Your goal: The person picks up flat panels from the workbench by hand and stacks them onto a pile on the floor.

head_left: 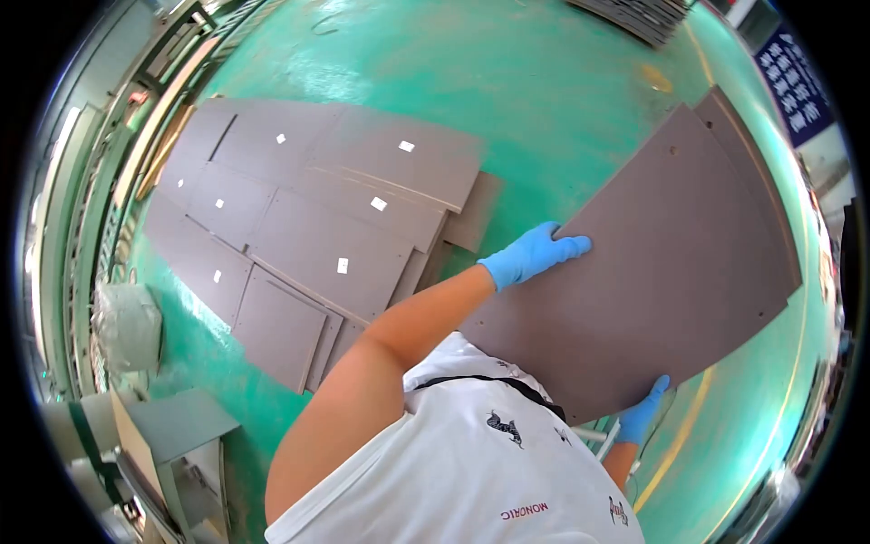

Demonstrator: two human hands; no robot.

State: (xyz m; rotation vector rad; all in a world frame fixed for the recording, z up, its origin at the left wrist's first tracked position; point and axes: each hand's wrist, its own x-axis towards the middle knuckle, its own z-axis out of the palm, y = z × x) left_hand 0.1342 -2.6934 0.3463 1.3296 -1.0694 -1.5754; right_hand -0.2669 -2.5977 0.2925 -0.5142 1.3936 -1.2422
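Note:
My left hand (536,256), in a blue glove, grips the left edge of a large grey-brown panel (648,263), its thumb lying on the top face. My right hand (643,412), gloved the same way, holds the panel's near edge at the lower right; most of its fingers are hidden beneath. The panel reaches from my body toward the upper right. Another panel (748,172) shows from under its far right side. To the left, stacks of similar panels (331,227) spread low over the green floor, several bearing small white labels (379,204).
A conveyor-like frame (118,181) runs along the left side. At the lower left stand loose boards (186,426) and a plastic-wrapped bundle (127,326). Another stack (634,16) lies at the top. A blue sign (793,86) is at the upper right.

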